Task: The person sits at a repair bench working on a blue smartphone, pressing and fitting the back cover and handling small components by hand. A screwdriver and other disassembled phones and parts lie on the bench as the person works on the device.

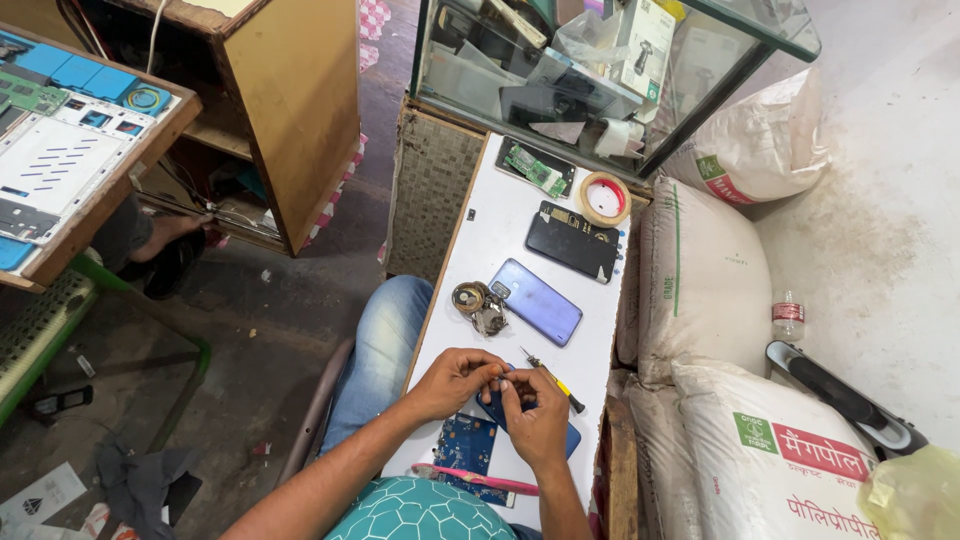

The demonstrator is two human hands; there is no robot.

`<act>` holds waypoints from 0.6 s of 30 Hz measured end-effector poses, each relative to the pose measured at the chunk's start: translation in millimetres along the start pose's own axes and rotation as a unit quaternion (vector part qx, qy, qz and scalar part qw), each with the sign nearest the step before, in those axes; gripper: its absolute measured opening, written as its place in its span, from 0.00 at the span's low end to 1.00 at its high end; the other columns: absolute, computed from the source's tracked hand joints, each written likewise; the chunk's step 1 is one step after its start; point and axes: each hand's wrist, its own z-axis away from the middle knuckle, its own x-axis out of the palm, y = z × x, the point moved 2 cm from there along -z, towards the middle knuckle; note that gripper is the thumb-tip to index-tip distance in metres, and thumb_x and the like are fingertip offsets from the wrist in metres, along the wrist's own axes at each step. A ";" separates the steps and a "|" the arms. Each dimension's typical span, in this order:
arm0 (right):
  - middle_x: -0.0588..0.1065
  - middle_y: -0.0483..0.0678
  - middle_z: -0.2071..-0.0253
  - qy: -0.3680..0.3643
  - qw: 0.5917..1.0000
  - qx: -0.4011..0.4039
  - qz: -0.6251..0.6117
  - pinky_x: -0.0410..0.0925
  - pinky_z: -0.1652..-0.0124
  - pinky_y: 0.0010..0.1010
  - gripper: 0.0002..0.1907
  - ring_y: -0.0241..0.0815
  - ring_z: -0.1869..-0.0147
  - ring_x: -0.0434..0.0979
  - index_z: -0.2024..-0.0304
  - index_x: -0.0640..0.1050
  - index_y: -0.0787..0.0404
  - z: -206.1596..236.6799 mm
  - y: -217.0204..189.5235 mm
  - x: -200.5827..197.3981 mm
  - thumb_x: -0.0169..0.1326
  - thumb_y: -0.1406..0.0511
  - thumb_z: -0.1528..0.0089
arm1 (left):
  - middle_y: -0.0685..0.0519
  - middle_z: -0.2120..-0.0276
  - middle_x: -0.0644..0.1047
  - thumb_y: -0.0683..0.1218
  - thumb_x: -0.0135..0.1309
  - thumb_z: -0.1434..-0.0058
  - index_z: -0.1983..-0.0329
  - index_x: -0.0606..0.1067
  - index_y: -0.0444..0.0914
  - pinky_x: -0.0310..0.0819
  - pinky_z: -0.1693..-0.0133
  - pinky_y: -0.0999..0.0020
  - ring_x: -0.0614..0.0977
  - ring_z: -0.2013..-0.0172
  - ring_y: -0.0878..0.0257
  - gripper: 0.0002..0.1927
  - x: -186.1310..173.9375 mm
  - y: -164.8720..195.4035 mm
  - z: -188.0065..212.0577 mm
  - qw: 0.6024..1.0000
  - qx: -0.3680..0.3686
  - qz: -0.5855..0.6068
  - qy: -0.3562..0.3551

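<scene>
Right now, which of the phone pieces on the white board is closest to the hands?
The blue phone back cover, lying just beyond the screwdriver; the black phone body and the green circuit board lie farther up.

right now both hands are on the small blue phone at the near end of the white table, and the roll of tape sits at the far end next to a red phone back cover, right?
Not quite. The head view shows the beige roll of tape beside a black phone back cover, not a red one. Both hands, left and right, are on the small blue phone at the near end of the white table.
</scene>
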 end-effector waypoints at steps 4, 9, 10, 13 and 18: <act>0.77 0.47 0.69 0.010 1.000 -0.013 0.013 0.71 0.70 0.23 0.04 0.33 0.71 0.78 0.65 0.81 0.67 0.7 -2.5 0.0 0.60 0.71 0.42 | 0.52 0.68 0.83 0.47 0.52 0.30 0.51 0.81 0.31 0.77 0.69 0.77 0.79 0.72 0.71 0.16 0.2 -1.9 -1.3 1.000 0.005 0.010 0.001; 0.77 0.47 0.69 0.020 1.000 -0.001 0.016 0.70 0.70 0.24 0.04 0.33 0.72 0.77 0.65 0.82 0.67 1.6 -3.0 -0.2 0.60 0.71 0.42 | 0.52 0.69 0.82 0.46 0.52 0.29 0.50 0.81 0.30 0.77 0.69 0.76 0.79 0.72 0.71 0.15 0.2 -2.3 -0.7 1.000 0.001 0.006 -0.005; 0.77 0.47 0.69 0.023 1.000 -0.006 0.017 0.70 0.70 0.24 0.04 0.33 0.72 0.77 0.65 0.81 0.67 1.9 -3.0 -0.3 0.60 0.72 0.42 | 0.52 0.68 0.82 0.46 0.52 0.29 0.50 0.80 0.30 0.77 0.68 0.76 0.79 0.72 0.71 0.15 0.0 -2.1 0.0 1.000 -0.001 0.003 -0.007; 0.77 0.47 0.69 0.028 0.999 -0.010 0.018 0.70 0.70 0.23 0.04 0.33 0.71 0.77 0.65 0.81 0.67 1.4 -1.8 -2.1 0.60 0.73 0.43 | 0.52 0.67 0.82 0.43 0.54 0.32 0.45 0.78 0.31 0.77 0.65 0.76 0.79 0.70 0.71 0.15 0.7 -0.2 2.7 0.999 0.007 -0.016 -0.034; 0.77 0.46 0.69 0.028 0.999 0.015 -0.015 0.68 0.72 0.22 0.03 0.31 0.73 0.75 0.65 0.81 0.67 2.9 3.0 -2.2 0.60 0.73 0.42 | 0.52 0.65 0.82 0.42 0.54 0.32 0.42 0.77 0.31 0.78 0.63 0.75 0.80 0.68 0.71 0.17 1.1 -0.6 5.3 0.998 0.007 -0.032 -0.044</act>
